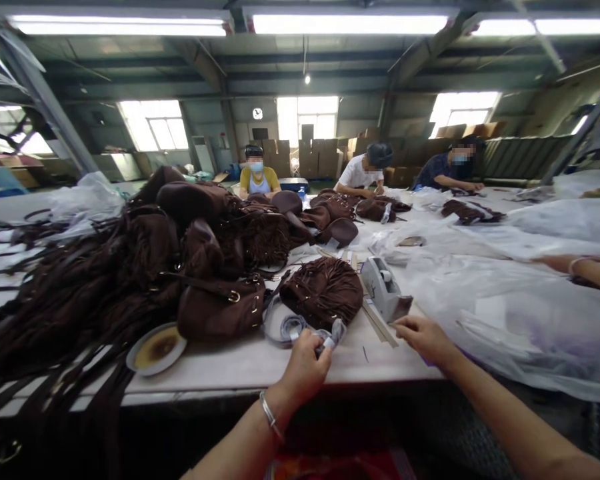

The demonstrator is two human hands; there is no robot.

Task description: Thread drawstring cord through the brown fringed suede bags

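My left hand (307, 367) is closed around a plastic-wrapped strap (293, 327), which is partly coiled and lies against a dark brown fringed bag (323, 290). My right hand (425, 337) has its fingers pinched together just in front of a grey tape dispenser (384, 290). Whatever is between those fingertips is too small to make out. Flat beige strips (380, 327) lie between the bag and the dispenser. To the left of the fringed bag rests a smooth brown bag (223, 310) with gold-coloured buckles.
A large heap of brown fringed bags (145, 247) covers the table's left side. A shallow dish (156, 349) with yellowish-brown contents sits near the front edge. Clear plastic bags (520, 313) spread over the right, where another person's arm (590, 268) reaches in. Several people work across the table.
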